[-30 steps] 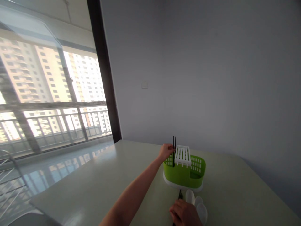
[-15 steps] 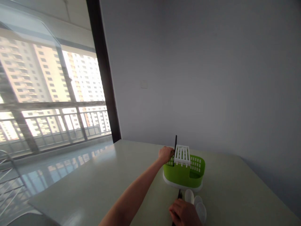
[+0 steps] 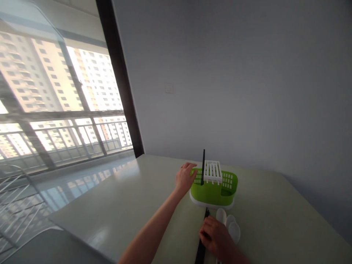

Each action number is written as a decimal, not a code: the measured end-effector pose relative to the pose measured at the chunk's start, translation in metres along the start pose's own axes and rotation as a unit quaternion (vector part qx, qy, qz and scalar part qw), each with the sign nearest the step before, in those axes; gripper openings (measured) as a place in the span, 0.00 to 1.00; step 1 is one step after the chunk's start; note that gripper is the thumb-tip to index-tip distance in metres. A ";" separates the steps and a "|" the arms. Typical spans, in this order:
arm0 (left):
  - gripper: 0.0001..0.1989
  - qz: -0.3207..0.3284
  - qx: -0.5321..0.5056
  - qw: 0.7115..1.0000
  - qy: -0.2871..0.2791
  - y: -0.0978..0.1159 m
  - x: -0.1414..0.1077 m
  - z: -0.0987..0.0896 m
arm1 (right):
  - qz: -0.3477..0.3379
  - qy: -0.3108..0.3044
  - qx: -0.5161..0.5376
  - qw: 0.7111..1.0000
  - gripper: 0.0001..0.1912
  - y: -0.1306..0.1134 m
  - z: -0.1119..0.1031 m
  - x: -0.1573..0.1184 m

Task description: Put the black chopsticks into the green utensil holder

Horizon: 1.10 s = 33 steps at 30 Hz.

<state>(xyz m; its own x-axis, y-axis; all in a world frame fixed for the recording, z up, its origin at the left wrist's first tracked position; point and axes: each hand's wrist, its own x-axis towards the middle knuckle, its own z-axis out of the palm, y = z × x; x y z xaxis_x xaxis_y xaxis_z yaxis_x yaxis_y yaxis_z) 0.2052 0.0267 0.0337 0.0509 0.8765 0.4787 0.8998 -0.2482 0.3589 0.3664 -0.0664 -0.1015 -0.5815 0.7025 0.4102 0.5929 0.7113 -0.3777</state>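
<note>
A green basket (image 3: 210, 194) with slotted sides and a white base stands on the table, a white slatted rack (image 3: 212, 171) across its top. At the basket's left end, a slim black stick-like piece (image 3: 203, 167) is upright beside the rack. My left hand (image 3: 185, 178) is just left of that piece, fingers apart and holding nothing. Close to me, my right hand (image 3: 213, 233) has curled fingers beside a long black piece (image 3: 200, 251) on the table; what they grip is hidden. White spoons (image 3: 234, 231) lie right of this hand, their handles mostly covered by it.
The pale table (image 3: 132, 205) reaches to a grey wall (image 3: 220, 91). A grey chair (image 3: 63, 245) is at the near left edge, and a white wire rack (image 3: 19, 205) is on the floor beyond. Large windows (image 3: 55, 84) are on the left.
My left hand has let go of the upright black piece and drawn back to the left, its fingers opening. The view has tilted down slightly. My right hand stays by the spoons.
</note>
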 end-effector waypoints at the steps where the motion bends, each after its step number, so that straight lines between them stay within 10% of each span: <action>1: 0.14 -0.001 -0.017 1.000 0.025 -0.003 -0.017 -0.001 | -0.002 -0.002 0.008 1.000 0.06 -0.001 -0.001 0.000; 4: 0.11 -0.026 -0.048 0.998 0.019 -0.014 -0.075 0.002 | -0.013 -0.009 0.035 0.999 0.06 -0.006 -0.006 0.001; 11: 0.09 -0.070 -0.028 0.979 -0.189 -0.013 -0.168 0.023 | -0.003 -0.027 0.074 0.997 0.09 -0.011 -0.016 0.001; 17: 0.17 -0.078 0.027 0.961 -0.263 -0.006 -0.175 0.023 | -0.004 -0.036 0.097 0.995 0.08 -0.009 -0.019 0.000; 33: 0.13 -0.148 0.184 0.940 -0.245 -0.018 -0.159 0.014 | -0.003 -0.024 0.060 0.998 0.07 -0.008 -0.018 0.001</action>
<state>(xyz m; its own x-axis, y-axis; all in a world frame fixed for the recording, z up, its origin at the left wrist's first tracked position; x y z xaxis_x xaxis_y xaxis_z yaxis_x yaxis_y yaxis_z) 0.1866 -0.1021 -0.0605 -0.1126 0.9919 -0.0581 0.9905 0.1167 0.0726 0.3713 -0.0714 -0.0833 -0.6120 0.6972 0.3733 0.5206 0.7105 -0.4736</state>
